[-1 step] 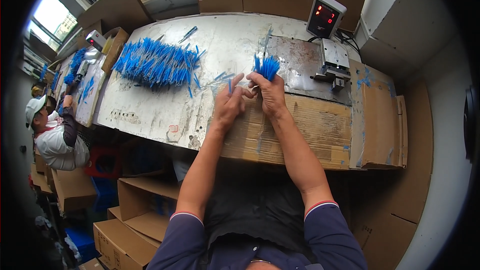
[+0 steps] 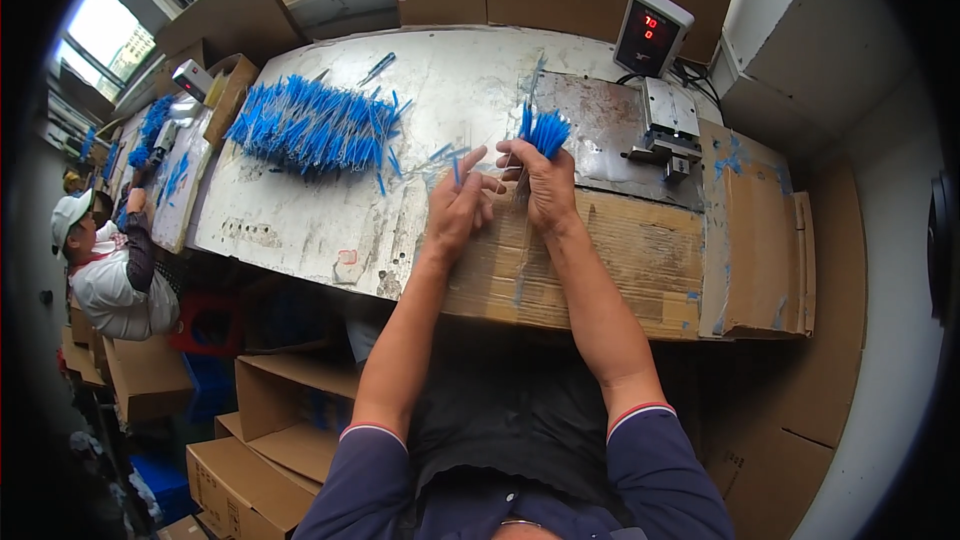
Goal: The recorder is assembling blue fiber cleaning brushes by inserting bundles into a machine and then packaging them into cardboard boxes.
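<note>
My right hand [image 2: 549,190] is closed around a bunch of thin blue-tipped strands [image 2: 546,130], their blue ends fanning out above the fingers. Just left of it, my left hand [image 2: 462,208] pinches a single blue-tipped strand [image 2: 457,172] whose tip pokes up past the fingers. The two sets of fingertips almost meet over the front part of the worktable. Farther left lies a big pile of the same blue-tipped strands [image 2: 315,127], with a few loose ones near its right side. What exactly the strands are, I cannot tell.
A metal fixture [image 2: 668,125] stands on a steel plate [image 2: 590,125] to the right, below a display box [image 2: 653,32] with red digits. Flattened cardboard [image 2: 620,250] covers the front edge. A screwdriver [image 2: 377,68] lies behind the pile. A co-worker [image 2: 120,265] sits at far left.
My right hand and its bunch have shifted slightly to the right, and its index finger has changed position. The left hand stays nearly in place. The digits on the display differ.
</note>
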{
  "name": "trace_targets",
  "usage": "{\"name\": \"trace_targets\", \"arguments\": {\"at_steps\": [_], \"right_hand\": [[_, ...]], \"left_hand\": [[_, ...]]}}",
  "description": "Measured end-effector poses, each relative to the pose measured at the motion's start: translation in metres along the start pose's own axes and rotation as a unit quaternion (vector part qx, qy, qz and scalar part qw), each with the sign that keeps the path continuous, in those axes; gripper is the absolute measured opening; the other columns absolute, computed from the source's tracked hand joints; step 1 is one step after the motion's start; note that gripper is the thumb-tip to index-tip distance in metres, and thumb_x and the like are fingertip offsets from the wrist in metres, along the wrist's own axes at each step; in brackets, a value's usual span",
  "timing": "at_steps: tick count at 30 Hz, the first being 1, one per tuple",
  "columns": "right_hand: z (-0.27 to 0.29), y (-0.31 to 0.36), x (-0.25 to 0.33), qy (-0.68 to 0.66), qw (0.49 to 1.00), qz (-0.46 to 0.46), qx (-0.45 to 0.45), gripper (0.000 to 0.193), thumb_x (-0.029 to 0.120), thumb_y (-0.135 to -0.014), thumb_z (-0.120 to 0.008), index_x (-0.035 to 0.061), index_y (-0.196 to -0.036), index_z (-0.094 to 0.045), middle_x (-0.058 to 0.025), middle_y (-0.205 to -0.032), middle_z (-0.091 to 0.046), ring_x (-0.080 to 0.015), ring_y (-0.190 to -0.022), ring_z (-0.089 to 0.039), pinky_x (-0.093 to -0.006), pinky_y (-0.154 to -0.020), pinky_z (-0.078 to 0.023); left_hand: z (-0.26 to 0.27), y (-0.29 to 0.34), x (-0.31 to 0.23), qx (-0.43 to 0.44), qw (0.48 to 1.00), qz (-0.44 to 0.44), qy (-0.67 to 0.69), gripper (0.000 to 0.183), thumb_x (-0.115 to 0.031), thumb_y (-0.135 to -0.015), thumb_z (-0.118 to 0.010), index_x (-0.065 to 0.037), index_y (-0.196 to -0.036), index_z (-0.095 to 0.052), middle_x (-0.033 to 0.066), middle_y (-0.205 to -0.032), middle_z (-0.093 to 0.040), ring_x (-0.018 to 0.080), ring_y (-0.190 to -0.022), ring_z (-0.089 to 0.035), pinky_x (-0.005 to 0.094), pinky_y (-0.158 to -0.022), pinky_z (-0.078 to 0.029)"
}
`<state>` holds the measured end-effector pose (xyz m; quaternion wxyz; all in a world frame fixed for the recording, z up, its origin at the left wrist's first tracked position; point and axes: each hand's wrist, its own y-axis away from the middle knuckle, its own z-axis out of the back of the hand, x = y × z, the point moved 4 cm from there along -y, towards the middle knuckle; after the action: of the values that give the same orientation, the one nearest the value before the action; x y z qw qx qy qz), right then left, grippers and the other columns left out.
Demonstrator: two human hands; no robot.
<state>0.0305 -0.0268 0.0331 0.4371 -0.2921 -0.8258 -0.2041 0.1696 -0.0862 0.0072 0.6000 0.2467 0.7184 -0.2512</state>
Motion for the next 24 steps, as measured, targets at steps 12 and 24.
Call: {"name": "trace_targets", "arguments": {"at_steps": [12,24], "right_hand": [[-0.024,0.020,0.022,0.303,0.831,0.434,0.173,0.022,0.001,-0.076,-0.076,0.0035,-0.098,-0.070,-0.0116,-0.096,-0.074,-0.0272,-0.086,-0.072,-0.0362,-0.077,-0.057],[-0.010,0.012,0.025,0.581,0.728,0.319,0.176,0.013,0.015,-0.074,-0.076,0.0150,-0.087,-0.075,-0.0083,-0.084,-0.073,-0.0341,-0.077,-0.064,-0.0438,-0.071,-0.055]], "left_hand": [[0.013,-0.005,0.012,0.021,0.995,0.007,-0.098,0.028,-0.019,-0.106,-0.054,-0.002,-0.123,-0.070,0.0003,-0.087,-0.072,0.0018,-0.069,-0.054,0.0205,-0.065,-0.044],[0.024,-0.004,0.010,0.081,0.994,0.061,-0.048,0.019,-0.013,-0.094,-0.065,-0.003,-0.109,-0.074,0.0011,-0.092,-0.072,0.0031,-0.070,-0.057,0.0193,-0.061,-0.044]]}}
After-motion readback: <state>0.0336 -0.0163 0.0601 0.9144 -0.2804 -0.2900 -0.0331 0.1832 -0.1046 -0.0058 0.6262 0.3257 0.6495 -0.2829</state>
